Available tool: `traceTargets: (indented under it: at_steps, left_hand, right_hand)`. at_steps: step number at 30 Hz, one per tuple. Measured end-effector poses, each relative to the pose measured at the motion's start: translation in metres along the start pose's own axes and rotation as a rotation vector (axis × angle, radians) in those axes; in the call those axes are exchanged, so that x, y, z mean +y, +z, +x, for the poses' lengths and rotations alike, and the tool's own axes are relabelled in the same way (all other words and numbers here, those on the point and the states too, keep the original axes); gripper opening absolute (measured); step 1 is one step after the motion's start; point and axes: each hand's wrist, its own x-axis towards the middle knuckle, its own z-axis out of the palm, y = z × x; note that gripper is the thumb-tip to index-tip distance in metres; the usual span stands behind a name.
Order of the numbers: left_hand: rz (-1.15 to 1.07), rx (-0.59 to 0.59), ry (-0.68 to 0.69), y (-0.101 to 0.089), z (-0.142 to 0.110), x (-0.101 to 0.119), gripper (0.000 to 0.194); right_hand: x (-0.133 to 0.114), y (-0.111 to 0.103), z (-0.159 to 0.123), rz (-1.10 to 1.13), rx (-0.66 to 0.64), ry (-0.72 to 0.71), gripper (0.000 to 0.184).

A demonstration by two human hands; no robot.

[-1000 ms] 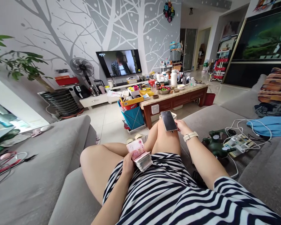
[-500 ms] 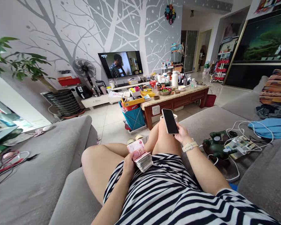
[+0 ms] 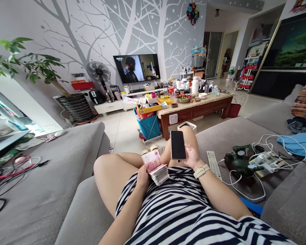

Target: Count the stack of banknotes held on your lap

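My left hand (image 3: 143, 177) is closed on a thick folded stack of banknotes (image 3: 160, 173), pink with "100" on the top note, held over my lap. In my right hand (image 3: 192, 157) is a smartphone (image 3: 177, 145) with a dark screen, held nearly upright above my knee. A pale watch (image 3: 201, 170) circles the right wrist. To the right of that wrist, a white remote control (image 3: 214, 165) lies on the sofa. The fingers behind the phone are mostly hidden.
On the right of the sofa (image 3: 226, 131) sit a dark green figure (image 3: 241, 162), a power strip (image 3: 266, 162) and white cables. Cables also lie on the left seat. Ahead stands a crowded coffee table (image 3: 193, 111), with a blue bin (image 3: 149, 128) beside it and a television (image 3: 137, 69) behind.
My right hand has brought the phone lower and to the left, turning it more upright. The remote control has come into sight. The view has swung slightly left; the banknotes stay in my left hand.
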Motion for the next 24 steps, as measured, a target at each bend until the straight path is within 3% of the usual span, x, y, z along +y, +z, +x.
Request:
traceTargets:
  at_steps: [6, 9, 14, 24]
  left_hand:
    - [0.04, 0.044, 0.031, 0.004, -0.002, 0.003, 0.031]
    - [0.001, 0.052, 0.022, 0.006, -0.002, 0.003, 0.029]
    - [0.014, 0.035, 0.004, 0.006, -0.005, 0.006, 0.033]
    - [0.073, 0.139, 0.058, 0.013, -0.006, 0.009, 0.033]
  right_hand:
    - [0.008, -0.002, -0.001, -0.142, 0.001, -0.026, 0.063]
    - [0.013, -0.002, 0.001, -0.182, 0.032, -0.066, 0.067]
    - [0.018, -0.002, 0.003, -0.192, 0.082, -0.121, 0.056]
    - [0.015, 0.003, 0.003, -0.187, 0.128, -0.126, 0.037]
